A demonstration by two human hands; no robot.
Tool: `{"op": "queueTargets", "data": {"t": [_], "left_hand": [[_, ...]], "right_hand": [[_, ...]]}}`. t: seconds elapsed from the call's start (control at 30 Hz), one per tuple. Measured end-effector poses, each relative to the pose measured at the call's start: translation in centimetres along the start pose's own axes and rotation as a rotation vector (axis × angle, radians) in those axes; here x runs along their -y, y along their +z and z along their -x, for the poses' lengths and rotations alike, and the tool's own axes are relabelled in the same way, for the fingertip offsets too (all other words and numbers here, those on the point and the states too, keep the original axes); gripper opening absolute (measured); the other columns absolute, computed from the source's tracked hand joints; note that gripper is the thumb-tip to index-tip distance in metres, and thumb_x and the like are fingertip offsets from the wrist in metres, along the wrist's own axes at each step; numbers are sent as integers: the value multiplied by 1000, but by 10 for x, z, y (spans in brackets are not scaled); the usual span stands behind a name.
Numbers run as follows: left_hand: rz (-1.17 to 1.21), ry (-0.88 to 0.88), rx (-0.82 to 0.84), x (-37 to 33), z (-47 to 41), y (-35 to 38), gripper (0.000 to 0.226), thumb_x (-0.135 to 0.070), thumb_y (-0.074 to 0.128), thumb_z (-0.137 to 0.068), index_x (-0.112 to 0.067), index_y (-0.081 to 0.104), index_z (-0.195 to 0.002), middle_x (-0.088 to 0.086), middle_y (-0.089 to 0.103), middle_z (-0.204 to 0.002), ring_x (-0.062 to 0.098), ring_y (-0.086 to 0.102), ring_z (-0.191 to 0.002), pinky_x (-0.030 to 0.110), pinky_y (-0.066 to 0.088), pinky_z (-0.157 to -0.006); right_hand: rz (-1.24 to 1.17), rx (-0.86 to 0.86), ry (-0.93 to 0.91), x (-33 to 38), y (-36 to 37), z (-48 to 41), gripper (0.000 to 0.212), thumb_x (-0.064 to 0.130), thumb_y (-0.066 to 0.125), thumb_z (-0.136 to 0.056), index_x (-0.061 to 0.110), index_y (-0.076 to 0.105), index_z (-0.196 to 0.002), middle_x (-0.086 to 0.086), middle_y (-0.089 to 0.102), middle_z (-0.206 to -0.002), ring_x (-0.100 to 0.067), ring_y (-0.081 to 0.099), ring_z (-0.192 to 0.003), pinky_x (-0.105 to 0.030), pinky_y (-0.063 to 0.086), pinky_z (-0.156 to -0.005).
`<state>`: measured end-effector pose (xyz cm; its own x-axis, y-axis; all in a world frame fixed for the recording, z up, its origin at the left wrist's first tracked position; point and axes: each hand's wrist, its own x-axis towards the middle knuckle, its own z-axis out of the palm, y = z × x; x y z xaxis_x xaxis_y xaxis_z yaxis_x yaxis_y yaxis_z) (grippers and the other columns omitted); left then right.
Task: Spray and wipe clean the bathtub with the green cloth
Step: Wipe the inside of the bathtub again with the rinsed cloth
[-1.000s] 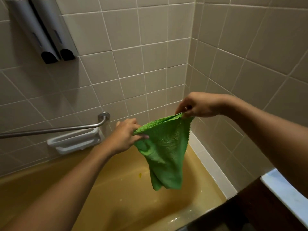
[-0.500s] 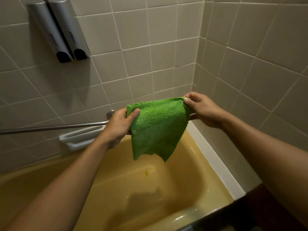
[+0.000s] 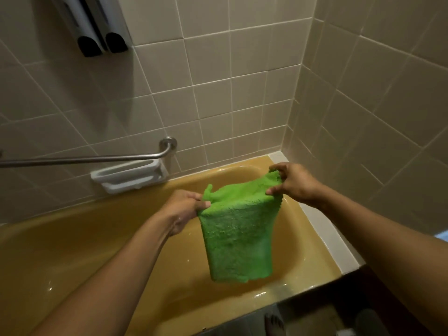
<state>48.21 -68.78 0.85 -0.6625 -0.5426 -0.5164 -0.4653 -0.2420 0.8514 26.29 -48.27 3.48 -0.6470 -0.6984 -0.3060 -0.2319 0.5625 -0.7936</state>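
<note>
Dim, warm light fell from above as I watched: the dispensers (image 3: 101, 42) cast a soft shadow down the wall tiles (image 3: 218, 105), small glints dotted the bathtub (image 3: 260, 293) rim at lower centre, grout lines bowed toward the frame edges, and the lower right lay dark.

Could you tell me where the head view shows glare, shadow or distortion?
Head view: glints on the tub rim; the dispensers cast a soft shadow on the tiles below; the wide lens bows the tile lines; the cloth texture is readable.
</note>
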Motion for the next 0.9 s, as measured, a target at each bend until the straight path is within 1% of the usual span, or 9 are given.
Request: {"op": "queueTargets", "data": {"t": [0.07,0.17,0.23,0.33,0.47,0.57,0.67,0.77,0.9], "left_hand": [[24,-9,-77,14,0,6,11,3,61,-99,-1,67,-107,20,74,-105,26,71,-86,37,59,-72],[-101,53,-150,28,5,15,9,-12,55,-107,-20,54,-103,4,71,-99,16,65,-80,29,42,-62],[-85,79,-177,33,7,19,6,-16,50,-109,-18,52,-115,5,71,-107,12,63,-82,33,47,-63],[-10,44,-130,32,5,21,22,-23,46,-111,-23,46,-133,8,68,-120,21,68,-93,56,59,-79],[62,-58,-66,22,-5,13,60,6,63,-95,-29,42,-140,14,58,-126,35,67,-108,58,61,-82],[77,-26,-70,20,-11,4,85,27,57,-82,-26,41,-146,17,54,-125,37,63,-112,50,62,-80],[56,7,-125,24,-15,-2,87,31,61,-78,-25,47,-144,12,58,-126,32,64,-111,40,62,-76],[-56,-74,-149,36,-19,-8,73,18,75,-79,-17,53,-139,18,60,-129,31,63,-114,43,58,-94],[-57,-200,-104,43,-11,-9,60,16,71,-84,-7,53,-137,23,61,-122,31,65,-108,33,58,-75]], "right_hand": [[9,-64,32,-18,12,-2,85,13,93,-65,14,56,-142,-6,67,-123,-25,62,-119,-46,52,-106],[-207,-120,35,-35,27,-2,84,6,86,-75,25,49,-148,-3,73,-108,-21,68,-110,-47,53,-104],[-327,-103,26,-36,36,2,87,5,78,-85,33,37,-155,-12,68,-125,-24,63,-120,-47,52,-106],[-363,-84,10,-34,48,3,87,6,70,-94,46,25,-157,-18,42,-154,-31,42,-143,-57,49,-107],[-508,-15,63,-33,54,-1,102,4,71,-91,53,12,-157,-17,25,-161,-38,46,-137,-60,51,-102],[-544,98,151,-35,55,-4,125,-6,81,-76,47,6,-160,-12,39,-139,-36,52,-127,-56,51,-104],[-385,93,170,-38,56,-8,119,-12,82,-72,36,19,-161,-7,44,-136,-34,50,-130,-50,50,-107],[-245,8,171,-45,59,-11,91,-4,84,-75,27,44,-150,-12,53,-138,-32,53,-128,-48,51,-106],[-229,-4,101,-48,63,-8,66,-2,73,-88,37,53,-137,-11,54,-136,-27,57,-123,-48,56,-99]]}}
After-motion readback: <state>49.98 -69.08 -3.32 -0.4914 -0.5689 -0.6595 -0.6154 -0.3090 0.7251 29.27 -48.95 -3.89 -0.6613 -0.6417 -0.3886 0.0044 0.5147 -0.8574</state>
